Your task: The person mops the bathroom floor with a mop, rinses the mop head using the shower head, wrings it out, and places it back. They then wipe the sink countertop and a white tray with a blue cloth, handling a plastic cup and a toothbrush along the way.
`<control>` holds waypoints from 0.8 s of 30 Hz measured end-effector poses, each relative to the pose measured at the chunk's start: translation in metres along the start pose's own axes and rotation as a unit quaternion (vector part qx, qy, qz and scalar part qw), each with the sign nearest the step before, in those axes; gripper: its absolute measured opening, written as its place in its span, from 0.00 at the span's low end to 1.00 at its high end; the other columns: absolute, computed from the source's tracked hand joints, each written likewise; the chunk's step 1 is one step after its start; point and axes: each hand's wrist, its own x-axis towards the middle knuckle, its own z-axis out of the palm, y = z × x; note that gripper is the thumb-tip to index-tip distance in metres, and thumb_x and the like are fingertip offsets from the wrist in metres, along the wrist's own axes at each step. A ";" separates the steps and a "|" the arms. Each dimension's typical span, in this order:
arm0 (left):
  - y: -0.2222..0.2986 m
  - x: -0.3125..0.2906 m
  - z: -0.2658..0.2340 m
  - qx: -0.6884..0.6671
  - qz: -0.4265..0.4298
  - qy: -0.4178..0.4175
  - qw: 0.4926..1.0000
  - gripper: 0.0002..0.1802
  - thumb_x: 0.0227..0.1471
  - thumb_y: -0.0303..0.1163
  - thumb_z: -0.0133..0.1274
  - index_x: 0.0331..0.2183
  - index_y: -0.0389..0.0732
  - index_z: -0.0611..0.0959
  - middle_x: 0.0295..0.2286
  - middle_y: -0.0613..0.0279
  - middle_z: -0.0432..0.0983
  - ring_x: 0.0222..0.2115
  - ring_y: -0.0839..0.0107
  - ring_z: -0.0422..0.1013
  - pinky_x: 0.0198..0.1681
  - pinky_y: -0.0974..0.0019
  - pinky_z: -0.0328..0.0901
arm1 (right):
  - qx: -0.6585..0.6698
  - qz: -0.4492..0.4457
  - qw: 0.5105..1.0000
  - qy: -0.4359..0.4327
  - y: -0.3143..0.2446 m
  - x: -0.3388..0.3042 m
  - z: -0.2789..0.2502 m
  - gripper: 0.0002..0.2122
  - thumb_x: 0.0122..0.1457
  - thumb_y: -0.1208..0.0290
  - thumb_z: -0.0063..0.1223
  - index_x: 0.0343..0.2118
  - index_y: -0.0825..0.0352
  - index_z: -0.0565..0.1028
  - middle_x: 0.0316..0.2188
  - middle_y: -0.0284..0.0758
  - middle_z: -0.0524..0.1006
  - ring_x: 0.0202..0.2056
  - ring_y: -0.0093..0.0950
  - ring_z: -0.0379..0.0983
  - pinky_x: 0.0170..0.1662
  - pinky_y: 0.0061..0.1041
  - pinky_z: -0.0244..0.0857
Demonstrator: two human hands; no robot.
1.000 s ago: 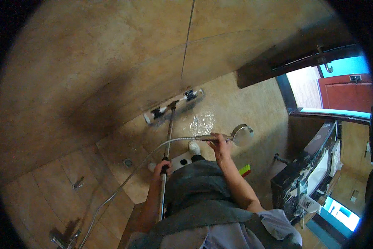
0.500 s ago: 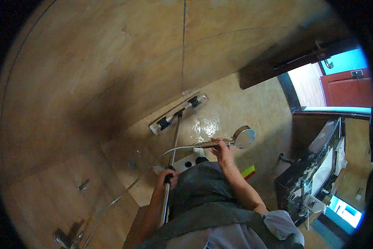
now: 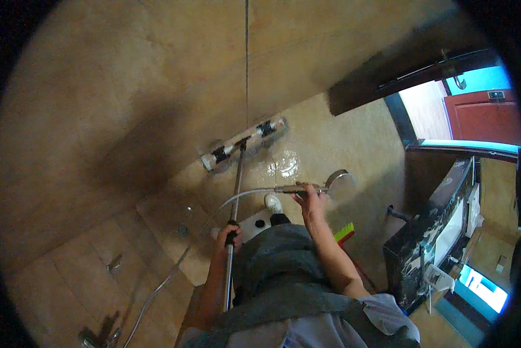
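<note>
My left hand (image 3: pixel 230 236) is wrapped round the handle of a flat mop (image 3: pixel 237 181), on its black grip. The mop's long, pale head (image 3: pixel 231 148), with two black clips, lies on the wet floor along the foot of the wall. In my right hand (image 3: pixel 311 202) is a round silver shower head (image 3: pixel 340 182), gripped by its handle and held out to the right above the floor. Its metal hose (image 3: pixel 166 279) passes over the mop handle and runs down to the lower left. Whether water is flowing cannot be made out.
A white shoe (image 3: pixel 273 203) shows ahead of my apron, beside a white fixture (image 3: pixel 250 225). Right of my forearm stands a green-and-red broom (image 3: pixel 344 233). A dark vanity (image 3: pixel 411 240) with a basin is at right; a dark door (image 3: pixel 399 75) stands open. A drain (image 3: pixel 182 230) lies left.
The mop head has slid slightly forward, closer to the wall. My right hand still holds the shower head, whose disc is tilted differently. The shoe and the broom show more fully.
</note>
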 end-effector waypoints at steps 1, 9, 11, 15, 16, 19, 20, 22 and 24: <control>0.003 0.007 0.000 0.015 -0.027 -0.015 0.999 0.13 0.53 0.42 0.47 0.31 0.42 0.72 0.19 0.70 0.64 0.15 0.80 0.61 0.15 0.75 0.57 | -0.020 0.019 0.999 0.034 0.002 0.002 0.001 0.09 0.55 0.73 0.51 0.37 0.69 0.68 0.38 0.46 0.75 0.41 0.39 0.74 0.39 0.38 0.74; 0.005 -0.046 0.048 -0.025 -0.017 0.047 0.998 0.09 0.49 0.35 0.49 0.30 0.41 0.71 0.14 0.66 0.64 0.11 0.75 0.61 0.12 0.70 0.58 | -0.012 0.070 0.998 -0.003 0.005 -0.022 0.011 0.10 0.55 0.73 0.51 0.39 0.70 0.68 0.37 0.43 0.75 0.38 0.36 0.74 0.35 0.36 0.75; 0.006 -0.057 0.051 -0.124 -0.147 0.004 0.981 0.08 0.49 0.36 0.49 0.26 0.42 0.72 0.12 0.66 0.63 0.11 0.75 0.61 0.11 0.71 0.58 | -0.005 0.122 0.992 0.024 0.008 -0.030 0.011 0.09 0.56 0.74 0.50 0.38 0.71 0.68 0.36 0.42 0.75 0.37 0.35 0.74 0.32 0.35 0.76; 0.013 -0.036 0.043 -0.007 -0.141 0.068 0.988 0.10 0.51 0.38 0.47 0.29 0.42 0.72 0.16 0.68 0.64 0.11 0.76 0.59 0.15 0.71 0.58 | -0.003 0.126 0.992 -0.030 0.022 -0.031 0.006 0.12 0.55 0.72 0.52 0.41 0.70 0.68 0.37 0.42 0.75 0.39 0.35 0.74 0.34 0.34 0.75; 0.016 -0.024 0.041 0.026 -0.093 0.033 0.995 0.11 0.52 0.39 0.45 0.28 0.42 0.73 0.14 0.70 0.63 0.11 0.78 0.59 0.15 0.73 0.56 | -0.018 0.124 0.992 -0.018 0.026 -0.028 0.005 0.13 0.55 0.72 0.53 0.41 0.69 0.68 0.38 0.43 0.75 0.39 0.35 0.74 0.35 0.34 0.75; 0.012 -0.015 0.040 0.065 -0.012 0.041 0.997 0.11 0.53 0.40 0.44 0.27 0.44 0.73 0.15 0.70 0.64 0.11 0.78 0.58 0.15 0.73 0.55 | -0.143 0.063 0.985 -0.068 0.033 -0.017 0.005 0.10 0.54 0.74 0.52 0.37 0.71 0.70 0.37 0.43 0.75 0.36 0.36 0.75 0.34 0.35 0.76; 0.008 -0.019 0.042 0.065 0.006 -0.003 0.998 0.11 0.52 0.41 0.46 0.27 0.43 0.73 0.16 0.71 0.64 0.11 0.78 0.59 0.16 0.74 0.55 | -0.096 0.069 0.991 -0.060 0.032 -0.016 0.005 0.09 0.54 0.74 0.52 0.37 0.72 0.70 0.37 0.43 0.75 0.35 0.36 0.75 0.34 0.35 0.76; -0.001 -0.032 0.045 -0.020 -0.044 -0.050 0.998 0.12 0.52 0.41 0.46 0.27 0.42 0.73 0.16 0.70 0.65 0.11 0.77 0.59 0.15 0.73 0.56 | -0.235 -0.066 0.964 -0.101 0.029 -0.016 0.006 0.09 0.54 0.74 0.51 0.36 0.72 0.70 0.37 0.43 0.75 0.35 0.36 0.75 0.34 0.35 0.76; -0.007 -0.043 0.045 -0.061 -0.125 0.043 0.989 0.13 0.52 0.41 0.47 0.26 0.41 0.73 0.15 0.69 0.65 0.11 0.77 0.60 0.13 0.72 0.57 | -0.082 0.094 0.991 -0.037 0.024 -0.018 0.008 0.09 0.55 0.74 0.51 0.36 0.72 0.70 0.38 0.44 0.75 0.37 0.38 0.75 0.34 0.35 0.76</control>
